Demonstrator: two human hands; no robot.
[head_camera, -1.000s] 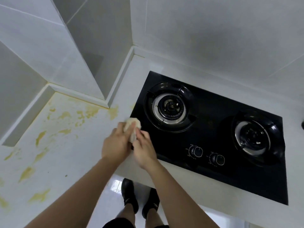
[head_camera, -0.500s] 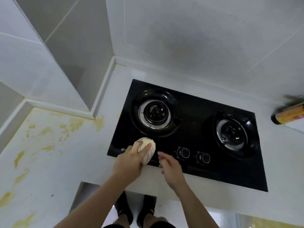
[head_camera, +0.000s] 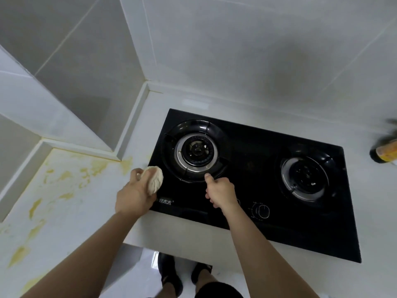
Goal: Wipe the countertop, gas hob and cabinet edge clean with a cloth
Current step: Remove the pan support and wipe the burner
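Observation:
A black glass gas hob (head_camera: 253,147) with two burners is set into the white countertop (head_camera: 176,102). My left hand (head_camera: 134,196) grips a balled cream cloth (head_camera: 155,182) at the hob's front left corner, over its left edge. My right hand (head_camera: 220,193) hovers over the hob's front, fingers curled in, thumb stretched up and touching the rim of the left burner (head_camera: 196,150). It hides most of the left knob. The right knob (head_camera: 262,211) and right burner (head_camera: 306,178) are in plain sight. Yellow stains (head_camera: 64,179) cover the left stretch of countertop.
A dark bottle with a yellow label (head_camera: 385,152) lies blurred at the right edge of the counter. White tiled walls and a boxed column (head_camera: 90,87) close in the back and left. My feet in dark shoes (head_camera: 169,272) stand below the counter's front edge.
My left hand has carried the cloth leftwards to the hob's left edge. My right hand has moved up to the left burner, fingers curling in and thumb extending. The view shifted slightly.

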